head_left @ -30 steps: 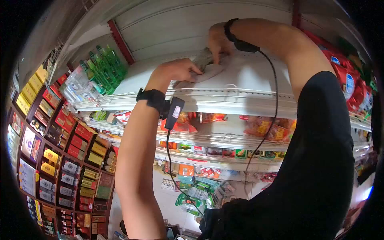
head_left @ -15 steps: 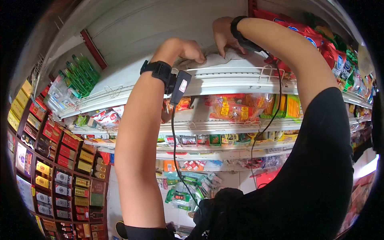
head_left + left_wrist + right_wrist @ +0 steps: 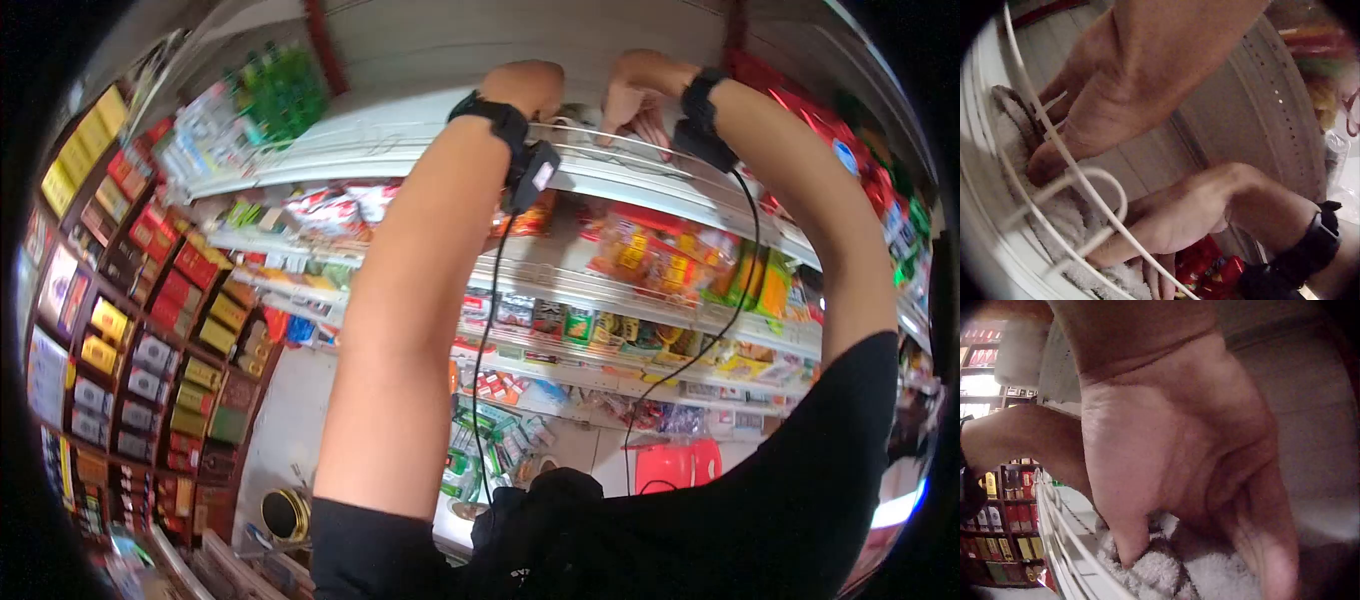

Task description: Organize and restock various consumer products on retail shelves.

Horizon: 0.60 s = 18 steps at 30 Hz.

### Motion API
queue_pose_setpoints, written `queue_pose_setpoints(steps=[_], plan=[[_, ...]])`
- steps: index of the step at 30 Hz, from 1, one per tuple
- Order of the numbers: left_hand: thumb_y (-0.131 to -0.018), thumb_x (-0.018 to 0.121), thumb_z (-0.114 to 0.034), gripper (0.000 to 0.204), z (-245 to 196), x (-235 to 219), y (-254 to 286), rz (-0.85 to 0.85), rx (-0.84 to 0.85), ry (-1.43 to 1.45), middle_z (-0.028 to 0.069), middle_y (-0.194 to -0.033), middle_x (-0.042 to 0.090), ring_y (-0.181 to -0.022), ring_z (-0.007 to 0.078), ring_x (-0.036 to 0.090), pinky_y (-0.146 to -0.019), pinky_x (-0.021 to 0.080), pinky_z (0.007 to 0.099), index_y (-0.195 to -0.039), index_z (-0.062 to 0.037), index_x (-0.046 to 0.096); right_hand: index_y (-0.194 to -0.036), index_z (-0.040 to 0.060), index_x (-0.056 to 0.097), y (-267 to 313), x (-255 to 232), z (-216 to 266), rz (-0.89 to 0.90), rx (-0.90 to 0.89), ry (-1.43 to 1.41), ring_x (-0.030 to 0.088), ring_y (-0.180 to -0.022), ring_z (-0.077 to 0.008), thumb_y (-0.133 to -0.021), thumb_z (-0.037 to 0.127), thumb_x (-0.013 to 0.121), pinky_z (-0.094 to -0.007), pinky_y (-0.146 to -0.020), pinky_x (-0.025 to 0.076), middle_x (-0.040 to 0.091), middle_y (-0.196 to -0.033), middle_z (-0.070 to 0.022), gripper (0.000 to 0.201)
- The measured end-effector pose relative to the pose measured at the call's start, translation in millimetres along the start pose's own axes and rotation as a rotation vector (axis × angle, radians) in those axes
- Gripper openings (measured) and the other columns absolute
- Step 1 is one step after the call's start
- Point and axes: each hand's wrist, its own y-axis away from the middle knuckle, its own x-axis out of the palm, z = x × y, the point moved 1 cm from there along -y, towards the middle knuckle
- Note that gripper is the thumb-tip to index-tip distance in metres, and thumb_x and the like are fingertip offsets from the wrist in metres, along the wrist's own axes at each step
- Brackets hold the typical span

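A greyish-white fluffy cloth (image 3: pixel 1213 575) lies bunched on the top white shelf (image 3: pixel 390 122), just behind its wire guard rail (image 3: pixel 1102 215). My left hand (image 3: pixel 532 88) bends down over the cloth's left part; in the left wrist view its thumb and fingers grip a fold. To the right, my right hand (image 3: pixel 638 105) reaches down with the palm turned forward. Its thumb digs into the cloth, and its longer fingers stretch down on the far side, gripping the cloth between. Much of the cloth is hidden by the hands in the head view.
Green bottles (image 3: pixel 280 95) stand at the shelf's left end. Red snack bags (image 3: pixel 845 150) crowd the right. Orange snack packs (image 3: pixel 660 255) fill the shelf below. A cabinet of boxes (image 3: pixel 150 350) flanks the left. Black cables (image 3: pixel 495 330) hang from both wrists.
Both hands have moved right along the shelf with the cloth and come closer to the front rail. The head view has shifted, showing a red object on the floor.
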Motion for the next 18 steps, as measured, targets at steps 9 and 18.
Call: queue_pose_setpoints(steps=[9,18], plan=[[-0.069,0.076,-0.021,0.046,154.0,14.5,18.8,-0.010,-0.208,-0.019,0.0219,-0.109,0.068,-0.093,0.0356,0.069,-0.078,0.054,0.0455,-0.110,-0.0011,0.068,-0.105,-0.0192,0.053,-10.3,-46.3,130.3,-0.308,-0.364,0.017,0.069,-0.065,-0.0306,-0.094,0.049,0.054,-0.0385,-0.064,0.063,0.064,-0.092,-0.0258,0.069],[-0.065,0.079,-0.019,0.045,286.8,25.6,19.0,0.075,-0.327,0.060,0.0185,-0.108,0.069,-0.091,0.0377,0.069,-0.071,0.056,0.0451,-0.107,-0.0049,0.071,-0.118,-0.0158,0.050,-29.5,-101.4,242.1,-0.285,-0.476,0.056,0.071,-0.077,-0.0299,-0.093,0.037,0.061,-0.0364,-0.071,0.063,0.065,-0.106,-0.0241,0.060]])
